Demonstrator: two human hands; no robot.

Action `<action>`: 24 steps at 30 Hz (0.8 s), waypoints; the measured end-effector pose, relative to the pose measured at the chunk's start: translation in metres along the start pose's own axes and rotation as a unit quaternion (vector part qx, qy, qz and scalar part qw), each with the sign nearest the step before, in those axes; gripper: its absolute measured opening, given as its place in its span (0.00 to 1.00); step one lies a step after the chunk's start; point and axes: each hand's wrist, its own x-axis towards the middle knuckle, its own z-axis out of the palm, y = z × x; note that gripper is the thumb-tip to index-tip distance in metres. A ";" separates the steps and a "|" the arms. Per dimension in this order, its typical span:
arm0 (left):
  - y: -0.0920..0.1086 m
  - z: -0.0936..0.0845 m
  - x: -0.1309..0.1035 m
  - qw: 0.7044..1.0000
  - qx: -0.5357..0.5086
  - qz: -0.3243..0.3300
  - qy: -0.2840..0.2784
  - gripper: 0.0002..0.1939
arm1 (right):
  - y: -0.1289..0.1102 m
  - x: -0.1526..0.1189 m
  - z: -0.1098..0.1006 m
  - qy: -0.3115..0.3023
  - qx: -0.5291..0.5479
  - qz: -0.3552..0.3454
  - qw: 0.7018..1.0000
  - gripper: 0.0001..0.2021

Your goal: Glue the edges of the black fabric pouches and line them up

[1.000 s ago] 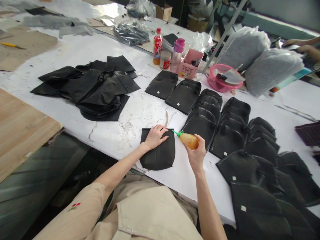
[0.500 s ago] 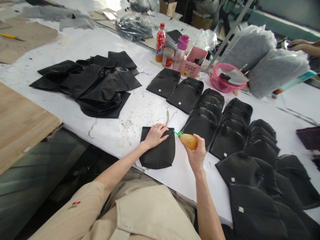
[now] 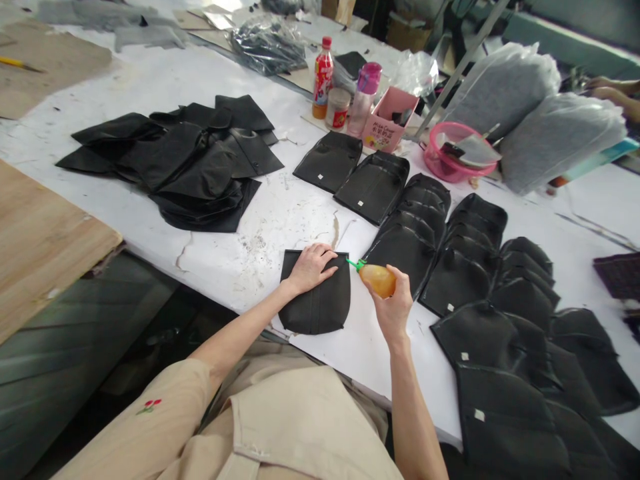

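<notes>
The black panel (image 3: 325, 307) lay flat under the left hand (image 3: 311, 268), at the near side of the table (image 3: 145, 83). This hand was not closed around anything; its fingers were slightly apart and rested on the panel's upper part. The right hand (image 3: 394, 303) had its fingers closed around a squeeze bottle (image 3: 377, 280) with amber liquid, tilted on its side. Its green nozzle (image 3: 354, 264) pointed left, to the panel's upper right corner; whether the tip touched the edge, I could not tell.

To do this well, in my judgement, the left hand should press evenly, with fingertips away from the wet line, and the right should squeeze gently and guide the tip slowly along the border.

The table was white, stained and cracked just beyond the left hand. Farther to the left of that grip was a loose heap (image 3: 185, 163) of black pieces. Beyond and to the right of the bottle grip, overlapping rows (image 3: 410, 230) of similar panels were spread. Behind them stood a drink bottle (image 3: 323, 77), a jar (image 3: 339, 110), a tumbler (image 3: 363, 103), a pink box (image 3: 383, 130) and a basin (image 3: 453, 172). Filled bags (image 3: 563, 143) were farther right, near another person's hand (image 3: 615, 97).
</notes>
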 end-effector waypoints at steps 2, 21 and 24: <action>0.000 0.000 0.000 1.000 0.002 0.001 -0.001 0.13 | -0.001 -0.002 -0.002 -0.002 -0.002 0.002 1.000 0.24; 0.001 -0.004 0.001 1.000 0.003 -0.005 -0.011 0.13 | 0.003 0.000 0.003 0.011 0.004 0.017 1.000 0.24; 0.002 -0.004 0.001 1.000 0.003 -0.002 -0.007 0.13 | 0.001 -0.005 -0.003 0.004 0.001 0.014 1.000 0.24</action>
